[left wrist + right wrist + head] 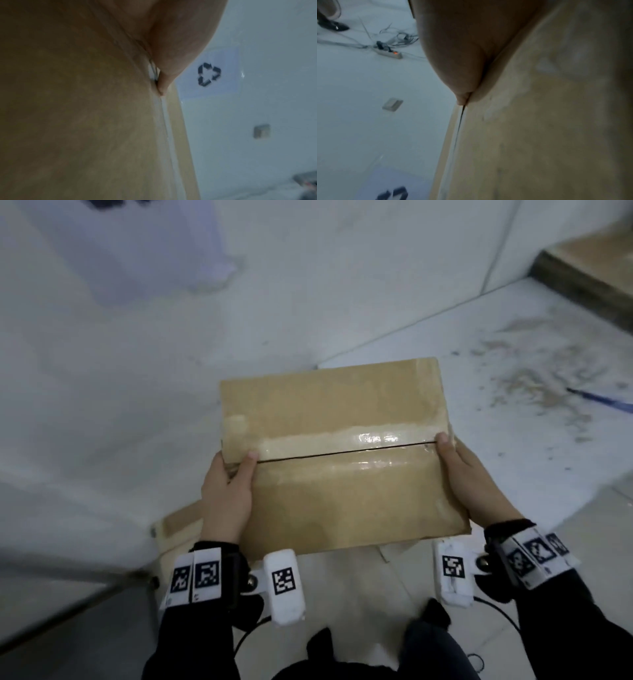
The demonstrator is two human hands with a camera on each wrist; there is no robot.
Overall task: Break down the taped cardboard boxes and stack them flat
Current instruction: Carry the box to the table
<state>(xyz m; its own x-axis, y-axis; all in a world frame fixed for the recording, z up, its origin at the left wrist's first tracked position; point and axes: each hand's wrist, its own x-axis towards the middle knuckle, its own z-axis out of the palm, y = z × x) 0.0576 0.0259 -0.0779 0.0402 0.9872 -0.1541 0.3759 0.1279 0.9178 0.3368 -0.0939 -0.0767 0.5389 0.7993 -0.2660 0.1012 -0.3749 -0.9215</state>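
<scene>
Cardboard box (pixel 342 453) held up over white floor (pixel 137 371), taped seam facing up. Left hand (pixel 227 494) grips left edge, right hand (pixel 474 484) grips right edge, thumbs pressed at seam ends; other fingers hidden.

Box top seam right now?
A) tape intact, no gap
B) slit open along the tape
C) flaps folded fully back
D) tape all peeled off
B: a dark slit runs along the box seam through the glossy tape, between the thumbs of the left hand and right hand; flaps lie flat.
</scene>
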